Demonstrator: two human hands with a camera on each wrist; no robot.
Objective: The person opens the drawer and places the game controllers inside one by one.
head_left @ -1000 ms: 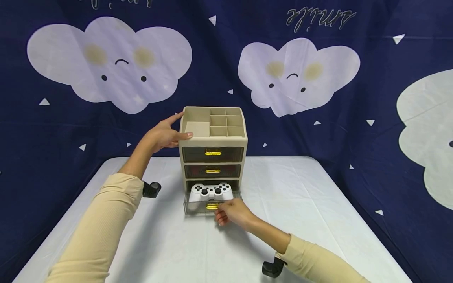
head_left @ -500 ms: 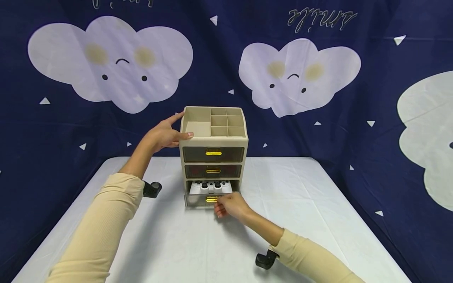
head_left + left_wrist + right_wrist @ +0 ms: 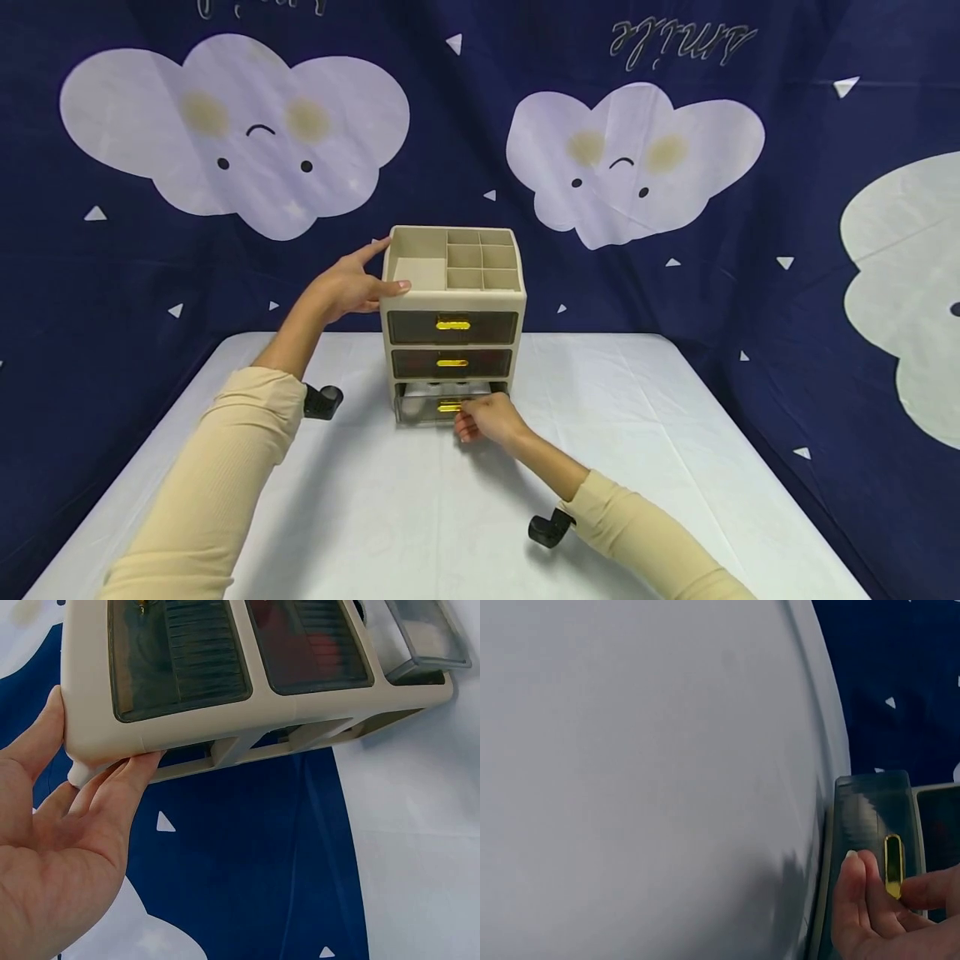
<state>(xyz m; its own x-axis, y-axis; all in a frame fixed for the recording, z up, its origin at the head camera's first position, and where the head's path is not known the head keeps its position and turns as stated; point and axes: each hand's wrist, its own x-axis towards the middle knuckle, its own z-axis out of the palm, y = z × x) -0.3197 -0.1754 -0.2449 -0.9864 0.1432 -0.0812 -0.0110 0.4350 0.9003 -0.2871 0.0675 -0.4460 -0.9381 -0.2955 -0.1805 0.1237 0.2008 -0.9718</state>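
Note:
A beige desk organizer (image 3: 453, 302) with smoky clear drawers and gold handles stands toward the back of the table. My left hand (image 3: 347, 289) holds its upper left corner, thumb over the top rim and fingers along the side; the left wrist view shows this hand (image 3: 71, 847) against the frame. At the bottom drawer (image 3: 416, 409), slightly pulled out, my right hand (image 3: 492, 418) pinches the gold handle (image 3: 448, 406) between thumb and fingers. Only a strip of the white game controller (image 3: 465, 388) shows inside that drawer; the rest is hidden.
The organizer's top has one large compartment (image 3: 417, 273) and several small ones. Its upper drawer (image 3: 408, 327) and middle drawer (image 3: 412, 363) are closed. A white cloth covers the table (image 3: 637, 433). Behind hangs a dark blue curtain (image 3: 457, 125) with cloud prints.
The bottom drawer has slid inward toward the organizer, with my right hand moving along at its handle. The controller has gone mostly out of sight. My left hand has stayed in place.

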